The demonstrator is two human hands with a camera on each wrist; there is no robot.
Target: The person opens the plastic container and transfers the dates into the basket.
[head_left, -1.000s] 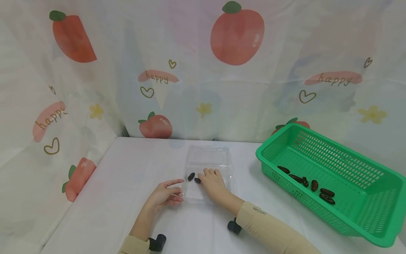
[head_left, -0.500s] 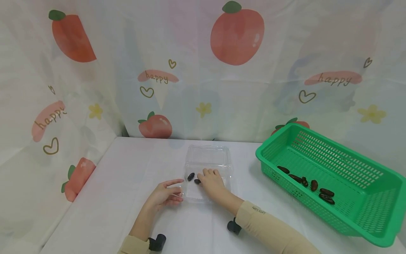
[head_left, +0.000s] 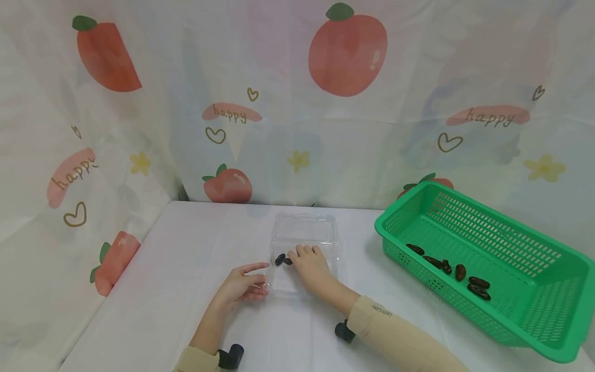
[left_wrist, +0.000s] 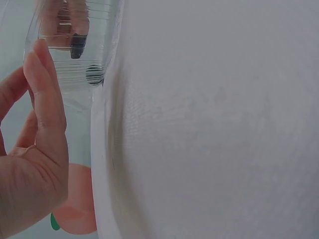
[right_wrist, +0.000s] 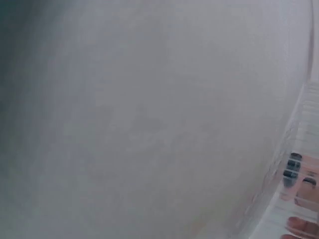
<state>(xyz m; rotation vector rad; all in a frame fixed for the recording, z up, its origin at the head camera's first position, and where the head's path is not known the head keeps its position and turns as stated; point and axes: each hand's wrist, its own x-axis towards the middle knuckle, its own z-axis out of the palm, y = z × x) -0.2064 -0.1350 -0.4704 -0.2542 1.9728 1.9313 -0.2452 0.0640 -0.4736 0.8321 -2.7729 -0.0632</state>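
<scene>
A clear plastic clamshell box [head_left: 284, 283] lies with its lid folded back on the white table. Inside, a dark date [head_left: 280, 259] rests near the left wall. My right hand [head_left: 312, 267] reaches into the box and pinches a second date [head_left: 288, 261], close beside the first; in the left wrist view this date [left_wrist: 78, 46] shows under the fingertips through the clear wall. My left hand [head_left: 238, 287] is at the box's left side, its fingers [left_wrist: 47, 104] extended and touching the wall from outside. In the right wrist view, only fingers [right_wrist: 308, 195] appear, behind the ribbed plastic.
On the right stands a green perforated plastic basket [head_left: 492, 221] with several brown dates [head_left: 479, 282] on its floor. A fruit-printed curtain [head_left: 274, 139] hangs behind the white-covered table [head_left: 204, 227] and along its left side.
My right hand has shifted slightly left and away from me, bringing its date nearer to the other one in the box. The left hand keeps its place.
</scene>
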